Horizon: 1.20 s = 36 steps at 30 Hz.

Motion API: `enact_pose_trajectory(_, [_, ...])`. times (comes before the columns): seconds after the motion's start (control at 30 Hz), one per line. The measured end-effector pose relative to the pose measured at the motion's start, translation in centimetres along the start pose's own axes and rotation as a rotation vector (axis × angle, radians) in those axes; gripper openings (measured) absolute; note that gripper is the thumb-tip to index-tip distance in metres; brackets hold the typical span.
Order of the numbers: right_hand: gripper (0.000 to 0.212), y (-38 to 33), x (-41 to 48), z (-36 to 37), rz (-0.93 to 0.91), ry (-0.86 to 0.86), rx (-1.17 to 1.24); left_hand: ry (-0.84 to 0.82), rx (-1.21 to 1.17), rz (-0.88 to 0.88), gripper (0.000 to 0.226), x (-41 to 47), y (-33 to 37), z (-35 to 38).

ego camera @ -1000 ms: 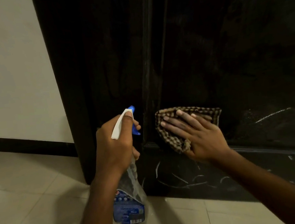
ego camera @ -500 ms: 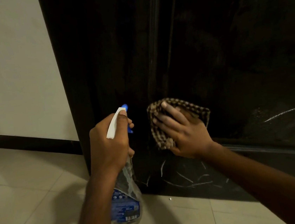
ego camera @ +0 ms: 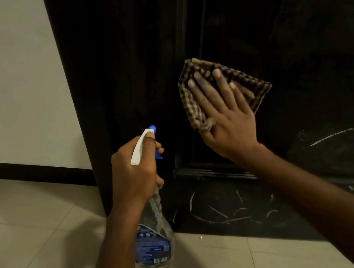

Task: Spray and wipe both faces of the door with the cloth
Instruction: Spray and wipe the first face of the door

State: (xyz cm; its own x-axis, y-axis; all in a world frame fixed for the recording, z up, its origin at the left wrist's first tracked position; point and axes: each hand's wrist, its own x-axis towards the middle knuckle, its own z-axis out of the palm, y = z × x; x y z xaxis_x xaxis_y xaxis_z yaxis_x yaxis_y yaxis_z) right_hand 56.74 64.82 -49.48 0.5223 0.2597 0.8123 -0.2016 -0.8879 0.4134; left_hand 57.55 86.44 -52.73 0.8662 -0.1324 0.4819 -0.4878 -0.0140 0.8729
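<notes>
A dark wooden door (ego camera: 247, 26) fills the upper right, with white chalk-like marks along its lower panel. My right hand (ego camera: 223, 119) presses a brown checked cloth (ego camera: 190, 88) flat against the door's inner panel, fingers straight and spread, the thumb tucking the cloth's lower corner. My left hand (ego camera: 132, 174) grips the neck of a clear spray bottle (ego camera: 155, 244) with a blue label. The bottle's white and blue nozzle points at the door, and my forefinger lies along the top of the spray head.
A pale wall (ego camera: 11, 86) with a dark skirting board (ego camera: 32, 172) stands left of the door frame. Light floor tiles (ego camera: 29, 238) lie below, with a few small white crumbs near the door's foot.
My right hand has slid the cloth upward on the door panel, from just above the lower rail to higher up. The left hand keeps its hold on the bottle.
</notes>
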Motion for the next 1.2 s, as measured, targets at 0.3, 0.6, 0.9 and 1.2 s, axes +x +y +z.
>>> enact_pose_trajectory(0.3, [0.072, 4.3, -15.2, 3.1, -0.315, -0.256, -0.115, -0.028, -0.007, -0.004, 0.034, 0.2, 0.6, 0.7])
enact_pose_trajectory(0.6, [0.063, 8.2, -3.4, -1.9, 0.489, 0.132, 0.088, -0.081, -0.029, 0.001, 0.039, 0.7, 2.2, 3.1])
enact_pose_trajectory(0.9, [0.083, 9.0, -14.8, 2.0, -0.262, -0.221, -0.154, -0.1, -0.061, 0.011, 0.041, 1.3, 5.3, 4.9])
enact_pose_trajectory(1.2, [0.065, 13.5, -9.3, -2.1, 0.571, 0.077, 0.117, -0.197, -0.086, 0.022, 0.043, 1.4, 7.9, 7.8])
